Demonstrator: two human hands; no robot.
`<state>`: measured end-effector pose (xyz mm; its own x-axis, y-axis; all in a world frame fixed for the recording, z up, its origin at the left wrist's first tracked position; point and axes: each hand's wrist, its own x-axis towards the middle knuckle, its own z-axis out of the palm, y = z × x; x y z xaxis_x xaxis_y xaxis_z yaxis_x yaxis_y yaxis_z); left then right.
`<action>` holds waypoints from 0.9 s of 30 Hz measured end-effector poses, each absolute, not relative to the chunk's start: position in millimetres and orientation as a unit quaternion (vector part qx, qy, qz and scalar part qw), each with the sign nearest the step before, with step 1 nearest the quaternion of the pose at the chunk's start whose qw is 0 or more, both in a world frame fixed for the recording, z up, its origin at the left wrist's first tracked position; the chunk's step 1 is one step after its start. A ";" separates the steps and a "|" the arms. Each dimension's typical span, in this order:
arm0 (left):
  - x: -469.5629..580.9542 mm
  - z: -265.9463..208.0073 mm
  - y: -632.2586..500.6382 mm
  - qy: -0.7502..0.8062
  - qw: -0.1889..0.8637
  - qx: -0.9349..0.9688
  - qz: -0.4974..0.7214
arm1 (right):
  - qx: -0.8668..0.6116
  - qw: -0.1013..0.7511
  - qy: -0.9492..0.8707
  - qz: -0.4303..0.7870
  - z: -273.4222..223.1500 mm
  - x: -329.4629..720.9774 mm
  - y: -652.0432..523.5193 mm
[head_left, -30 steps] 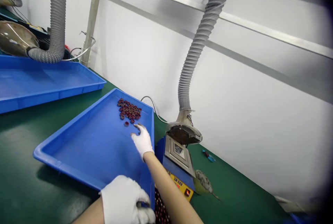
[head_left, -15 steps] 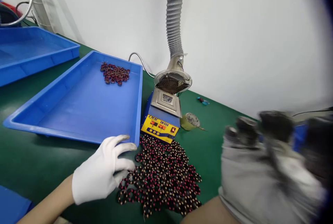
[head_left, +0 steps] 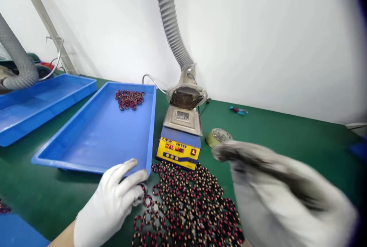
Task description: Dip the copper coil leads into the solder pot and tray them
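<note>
My left hand (head_left: 110, 205), in a white glove, hovers over the near right corner of the blue tray (head_left: 94, 166). Its fingers are bent and spread apart, the fingertips at a ring (head_left: 143, 189) on the edge of the pile; the thumb is mostly hidden. Small black rings with red and cream spots (head_left: 186, 208) lie heaped on the green table. My right hand (head_left: 283, 193), in a soiled glove, is large and blurred at the right. Its fingers are drawn together, with dark tips pointing left; anything between them is hidden.
A solder pot (head_left: 179, 151) with a yellow display panel stands behind the pile, under an extraction hood (head_left: 186, 94). Right of it sits a small yellowish cup (head_left: 219, 137). More rings (head_left: 129, 99) lie inside the tray. Another blue tray (head_left: 51, 99) is at the left.
My right hand has swung inward from the right edge, its fingers now pointing left. My left hand's fingertips have come down to a ring. The view has shifted.
</note>
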<state>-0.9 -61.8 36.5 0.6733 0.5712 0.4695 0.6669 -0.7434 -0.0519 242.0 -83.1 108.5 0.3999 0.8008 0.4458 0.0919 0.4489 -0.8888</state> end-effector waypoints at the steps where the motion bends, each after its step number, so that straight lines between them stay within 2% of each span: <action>1: 4.0 51.3 -57.9 -0.345 0.122 -0.892 -0.266 | -0.455 0.700 -0.481 0.269 109.7 234.8 -76.8; 4: 26.0 89.4 -42.3 -0.317 0.156 -0.852 -0.387 | -0.418 0.682 -0.462 0.384 109.0 219.1 -54.0; 6: 43.7 104.5 -31.2 -0.277 0.184 -0.834 -0.441 | -0.324 0.675 -0.441 0.495 107.6 214.2 -41.4; 8: 60.6 110.7 -22.6 -0.249 0.205 -0.821 -0.470 | -0.267 0.663 -0.427 0.554 106.1 215.3 -34.4; 11: 79.1 108.9 -17.8 -0.242 0.201 -0.802 -0.507 | -0.281 0.695 -0.410 0.519 102.8 225.2 -32.3; 14: 85.6 103.9 -19.2 -0.286 0.138 -0.778 -0.542 | -0.303 0.718 -0.405 0.479 98.5 233.0 -32.7; 17: 81.5 103.6 -19.1 -0.345 0.046 -0.794 -0.498 | -0.297 0.721 -0.405 0.478 91.3 227.9 -28.4; 21: 71.0 108.6 -14.2 -0.290 -0.055 -0.838 -0.458 | -0.278 0.738 -0.389 0.476 76.7 212.0 -15.3; 27: 66.9 109.9 -9.7 -0.259 -0.086 -0.836 -0.476 | -0.350 0.744 -0.382 0.422 78.1 206.9 -19.2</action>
